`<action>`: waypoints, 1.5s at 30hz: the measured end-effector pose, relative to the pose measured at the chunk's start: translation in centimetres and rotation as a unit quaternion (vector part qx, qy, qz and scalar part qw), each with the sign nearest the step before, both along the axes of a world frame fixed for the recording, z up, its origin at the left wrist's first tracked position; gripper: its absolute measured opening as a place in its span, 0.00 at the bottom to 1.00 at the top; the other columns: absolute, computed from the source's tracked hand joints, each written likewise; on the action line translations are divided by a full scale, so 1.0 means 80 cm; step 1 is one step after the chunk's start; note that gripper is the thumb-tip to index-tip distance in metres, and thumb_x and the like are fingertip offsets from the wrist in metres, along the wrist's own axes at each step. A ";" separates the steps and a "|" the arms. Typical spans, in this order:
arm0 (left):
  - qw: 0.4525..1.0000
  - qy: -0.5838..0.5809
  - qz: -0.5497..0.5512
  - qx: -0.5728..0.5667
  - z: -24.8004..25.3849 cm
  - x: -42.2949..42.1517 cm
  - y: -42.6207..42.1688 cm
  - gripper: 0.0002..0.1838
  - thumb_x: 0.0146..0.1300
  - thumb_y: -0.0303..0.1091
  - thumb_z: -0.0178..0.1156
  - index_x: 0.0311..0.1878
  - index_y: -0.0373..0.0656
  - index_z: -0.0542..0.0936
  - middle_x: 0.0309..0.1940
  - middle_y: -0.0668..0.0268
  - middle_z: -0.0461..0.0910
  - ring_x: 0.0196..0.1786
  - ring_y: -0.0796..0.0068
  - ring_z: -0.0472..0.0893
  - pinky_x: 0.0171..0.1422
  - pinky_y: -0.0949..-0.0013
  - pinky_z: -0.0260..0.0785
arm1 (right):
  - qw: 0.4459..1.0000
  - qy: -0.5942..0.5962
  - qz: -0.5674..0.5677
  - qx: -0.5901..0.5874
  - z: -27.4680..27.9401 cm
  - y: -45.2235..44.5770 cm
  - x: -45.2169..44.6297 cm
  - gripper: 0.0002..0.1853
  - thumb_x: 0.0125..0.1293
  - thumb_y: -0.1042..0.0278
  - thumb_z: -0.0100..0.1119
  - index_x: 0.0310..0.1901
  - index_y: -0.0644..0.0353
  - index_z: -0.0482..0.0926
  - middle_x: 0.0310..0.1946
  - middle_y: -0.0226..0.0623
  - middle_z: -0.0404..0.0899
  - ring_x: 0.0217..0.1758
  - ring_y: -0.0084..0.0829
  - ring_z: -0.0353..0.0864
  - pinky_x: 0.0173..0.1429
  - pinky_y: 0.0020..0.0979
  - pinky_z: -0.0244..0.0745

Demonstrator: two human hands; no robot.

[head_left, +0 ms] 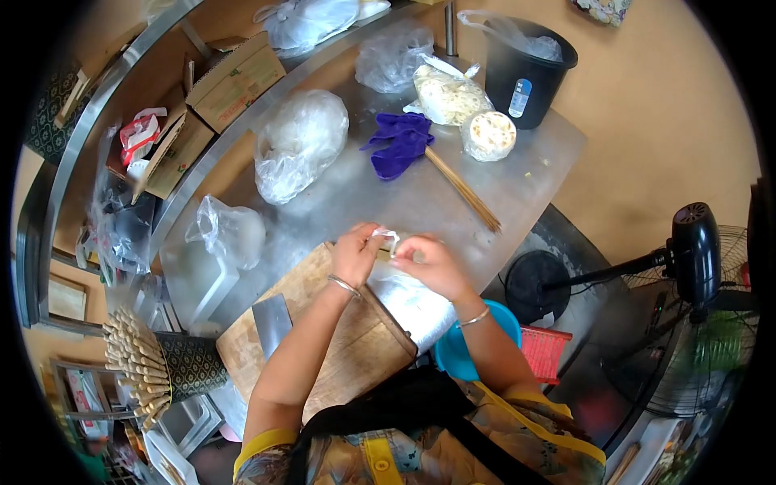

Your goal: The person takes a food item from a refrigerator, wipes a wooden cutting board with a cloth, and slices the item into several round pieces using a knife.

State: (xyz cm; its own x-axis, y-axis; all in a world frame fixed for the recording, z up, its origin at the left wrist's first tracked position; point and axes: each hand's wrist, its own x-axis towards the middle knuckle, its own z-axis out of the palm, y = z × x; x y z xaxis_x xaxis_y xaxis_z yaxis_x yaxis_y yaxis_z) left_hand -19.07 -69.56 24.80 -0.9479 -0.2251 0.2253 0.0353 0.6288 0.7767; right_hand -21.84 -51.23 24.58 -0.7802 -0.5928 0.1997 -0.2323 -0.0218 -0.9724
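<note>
My left hand [356, 257] is closed in a pinch on a small white folded strip [390, 236], above the far edge of a wooden cutting board [339, 356]. My right hand [432, 267] faces it, thumb and fingers pinched at the strip's lower end and slightly blurred. What the strip is made of is too small to tell. Below the hands, a shiny white plastic-covered bundle [414, 309] lies beside the board. A cleaver [273, 322] rests flat on the board's left part, near my left forearm.
Purple gloves [398, 144] and thin bamboo sticks [465, 190] lie on the metal table [364, 206]. Behind are clear bags [303, 145], bagged pale food [453, 95] and a black bucket [525, 77]. A holder of skewers [190, 364] stands left; a blue basin [501, 327] and fan [695, 250] are right.
</note>
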 end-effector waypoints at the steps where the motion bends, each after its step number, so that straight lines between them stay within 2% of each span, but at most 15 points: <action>1: 0.997 -0.056 -0.009 0.044 0.003 0.003 0.005 0.14 0.67 0.39 0.53 0.31 0.41 0.80 0.25 0.68 0.78 0.28 0.77 0.77 0.32 0.73 0.67 | 0.996 -0.068 0.051 -0.041 -0.020 -0.013 -0.003 0.07 0.61 0.69 0.65 0.32 0.61 0.78 0.31 0.27 0.78 0.33 0.20 0.74 0.41 0.25 0.70; 3: 0.981 -0.104 0.074 0.147 -0.043 -0.014 -0.046 0.15 0.68 0.41 0.51 0.30 0.44 0.79 0.25 0.69 0.78 0.27 0.77 0.77 0.31 0.73 0.66 | 0.986 -0.125 -0.007 -0.111 -0.014 -0.002 -0.011 0.05 0.63 0.70 0.63 0.36 0.60 0.78 0.32 0.27 0.78 0.34 0.20 0.75 0.42 0.25 0.71; 6: 0.837 -0.162 0.213 0.478 -0.036 -0.008 -0.124 0.15 0.70 0.43 0.46 0.32 0.51 0.78 0.26 0.69 0.78 0.27 0.77 0.78 0.29 0.75 0.64 | 0.893 -0.203 -0.068 -0.396 -0.018 0.051 -0.045 0.05 0.67 0.72 0.59 0.43 0.59 0.77 0.33 0.27 0.79 0.37 0.19 0.76 0.45 0.23 0.71; 13: 0.875 -0.027 0.114 0.469 0.066 -0.021 -0.067 0.15 0.69 0.36 0.46 0.51 0.43 0.77 0.36 0.67 0.78 0.27 0.78 0.78 0.34 0.76 0.65 | 0.927 -0.193 -0.036 -0.320 0.010 0.059 -0.051 0.03 0.68 0.74 0.56 0.42 0.61 0.76 0.34 0.27 0.78 0.39 0.19 0.75 0.47 0.24 0.70; 15: 0.897 -0.044 0.132 0.419 0.071 -0.008 -0.060 0.14 0.68 0.33 0.47 0.52 0.43 0.76 0.35 0.68 0.78 0.27 0.78 0.78 0.34 0.76 0.65 | 0.990 -0.109 -0.045 -0.072 0.031 0.074 -0.053 0.03 0.67 0.74 0.56 0.41 0.62 0.76 0.36 0.32 0.79 0.38 0.27 0.77 0.47 0.27 0.70; 16: 0.914 -0.064 0.151 0.370 0.069 0.005 -0.055 0.14 0.66 0.31 0.49 0.53 0.44 0.75 0.34 0.69 0.77 0.27 0.78 0.78 0.34 0.75 0.65 | 0.990 -0.111 -0.043 -0.071 0.045 0.076 -0.045 0.03 0.67 0.74 0.56 0.41 0.62 0.76 0.36 0.32 0.79 0.38 0.27 0.77 0.47 0.27 0.70; 18: 0.922 -0.104 0.141 0.346 0.053 0.035 -0.051 0.13 0.64 0.29 0.50 0.52 0.45 0.74 0.33 0.70 0.76 0.26 0.79 0.77 0.33 0.75 0.64 | 0.898 0.304 -0.278 0.155 0.080 0.073 -0.020 0.04 0.63 0.76 0.58 0.39 0.63 0.76 0.38 0.39 0.79 0.35 0.39 0.78 0.45 0.32 0.71; 19: 0.920 -0.131 0.145 0.341 0.048 0.050 -0.046 0.12 0.64 0.29 0.50 0.50 0.44 0.74 0.33 0.70 0.75 0.26 0.80 0.77 0.33 0.76 0.64 | 0.866 0.381 -0.297 0.130 0.109 0.064 -0.012 0.06 0.58 0.77 0.59 0.38 0.64 0.76 0.39 0.45 0.78 0.34 0.48 0.76 0.44 0.39 0.72; 20: 0.918 -0.156 0.148 0.334 0.047 0.061 -0.042 0.11 0.65 0.30 0.50 0.49 0.44 0.75 0.33 0.70 0.75 0.26 0.80 0.77 0.33 0.76 0.64 | 0.868 0.379 -0.293 0.131 0.108 0.047 -0.003 0.06 0.58 0.77 0.59 0.38 0.64 0.76 0.39 0.45 0.78 0.34 0.48 0.76 0.44 0.39 0.72; 22: 0.909 -0.155 0.152 0.355 0.043 0.072 -0.042 0.07 0.65 0.31 0.51 0.44 0.43 0.75 0.31 0.70 0.75 0.26 0.79 0.76 0.32 0.75 0.64 | 0.976 0.215 -0.030 -0.003 0.104 0.011 0.017 0.06 0.59 0.75 0.57 0.38 0.64 0.77 0.39 0.44 0.78 0.42 0.43 0.77 0.48 0.38 0.73; 24: 0.900 -0.145 0.055 0.409 0.024 0.075 -0.054 0.10 0.67 0.31 0.50 0.48 0.41 0.76 0.28 0.69 0.74 0.27 0.79 0.76 0.33 0.74 0.66 | 0.943 0.249 0.093 0.200 0.070 -0.033 0.000 0.07 0.60 0.71 0.56 0.38 0.65 0.78 0.39 0.46 0.80 0.44 0.46 0.79 0.50 0.39 0.74; 26: 0.899 -0.106 0.064 0.420 0.040 0.076 -0.049 0.13 0.67 0.29 0.50 0.52 0.40 0.76 0.27 0.69 0.74 0.28 0.78 0.76 0.35 0.74 0.68 | 0.837 0.261 0.107 0.469 0.017 -0.067 -0.034 0.08 0.61 0.68 0.55 0.37 0.64 0.79 0.36 0.47 0.81 0.43 0.46 0.80 0.51 0.40 0.75; 33: 0.909 -0.063 0.059 0.407 0.013 0.093 -0.032 0.21 0.64 0.21 0.52 0.61 0.39 0.73 0.29 0.70 0.75 0.31 0.79 0.77 0.41 0.74 0.73 | 0.838 0.340 0.036 0.426 -0.061 -0.077 -0.035 0.13 0.60 0.61 0.61 0.39 0.62 0.80 0.42 0.48 0.80 0.48 0.48 0.79 0.52 0.43 0.74; 35: 0.903 -0.064 0.068 0.419 -0.005 0.102 -0.031 0.21 0.64 0.22 0.53 0.61 0.39 0.73 0.30 0.71 0.75 0.31 0.79 0.77 0.41 0.74 0.73 | 0.843 0.274 0.047 0.460 -0.061 -0.090 -0.045 0.22 0.63 0.52 0.58 0.50 0.61 0.79 0.57 0.52 0.74 0.62 0.46 0.71 0.58 0.43 0.72; 45: 0.896 -0.023 0.122 0.426 -0.036 0.123 -0.031 0.22 0.62 0.24 0.59 0.61 0.40 0.72 0.36 0.72 0.74 0.39 0.84 0.73 0.46 0.79 0.67 | 0.824 0.203 0.217 0.482 -0.080 -0.107 -0.109 0.31 0.57 0.41 0.60 0.52 0.59 0.79 0.50 0.46 0.80 0.55 0.43 0.78 0.60 0.38 0.71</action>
